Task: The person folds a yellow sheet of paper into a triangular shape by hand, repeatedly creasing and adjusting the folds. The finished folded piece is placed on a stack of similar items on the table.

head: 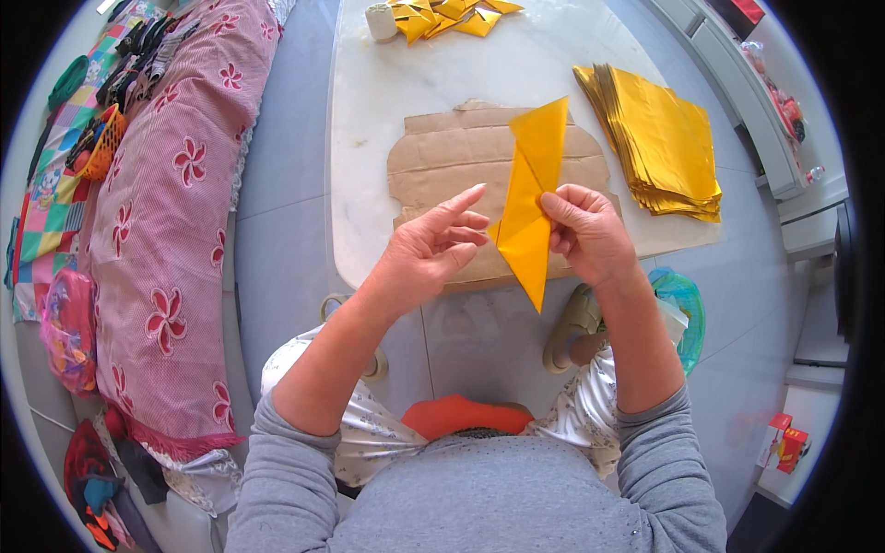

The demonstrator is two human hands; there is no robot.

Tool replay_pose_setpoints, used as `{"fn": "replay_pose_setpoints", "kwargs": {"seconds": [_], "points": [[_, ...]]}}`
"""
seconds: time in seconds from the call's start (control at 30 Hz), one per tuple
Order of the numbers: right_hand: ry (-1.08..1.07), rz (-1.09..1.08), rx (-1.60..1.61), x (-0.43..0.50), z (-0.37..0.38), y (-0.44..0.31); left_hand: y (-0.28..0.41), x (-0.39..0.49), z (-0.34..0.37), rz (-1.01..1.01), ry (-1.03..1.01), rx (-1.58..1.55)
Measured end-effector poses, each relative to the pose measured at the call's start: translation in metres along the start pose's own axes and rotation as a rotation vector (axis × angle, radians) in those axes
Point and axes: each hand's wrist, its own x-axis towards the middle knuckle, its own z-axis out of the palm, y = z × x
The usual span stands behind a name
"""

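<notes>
A folded strip of gold foil paper [529, 200] with pointed ends is pinched by my right hand [588, 228] at its right edge. It stands nearly upright in the air above a flattened piece of brown cardboard [449, 162]. My left hand [439, 245] is just left of the paper, its fingers apart and nothing seen in them. Whether its fingertips touch the small gold flap beside them, I cannot tell. A thick stack of gold foil sheets [664, 145] lies at the table's right side. Folded gold pieces [449, 15] are heaped at the far end.
The white table [366, 83] has rounded corners. A small white cylinder [381, 23] stands by the folded heap. At left is a sofa under a pink flowered cover [176, 228], with an orange basket [104, 144] beyond it. A teal plastic basket [684, 318] sits on the floor at right.
</notes>
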Motion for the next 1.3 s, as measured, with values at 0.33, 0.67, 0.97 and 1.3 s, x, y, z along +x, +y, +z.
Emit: {"fn": "replay_pose_setpoints", "kwargs": {"seconds": [0.33, 0.67, 0.97, 1.3], "points": [[-0.175, 0.153, 0.064, -0.002, 0.007, 0.007, -0.004, -0.004, 0.0, 0.211, -0.17, 0.27], [-0.21, -0.063, 0.011, -0.008, 0.005, 0.006, 0.007, -0.004, -0.006, 0.321, -0.054, 0.277], [-0.408, -0.467, -0.18, -0.017, 0.021, 0.018, 0.003, 0.0, -0.002, 0.322, 0.012, 0.131], [-0.31, -0.343, 0.015, -0.011, 0.018, 0.039, 0.002, 0.0, 0.005, 0.269, 0.128, 0.164]]}}
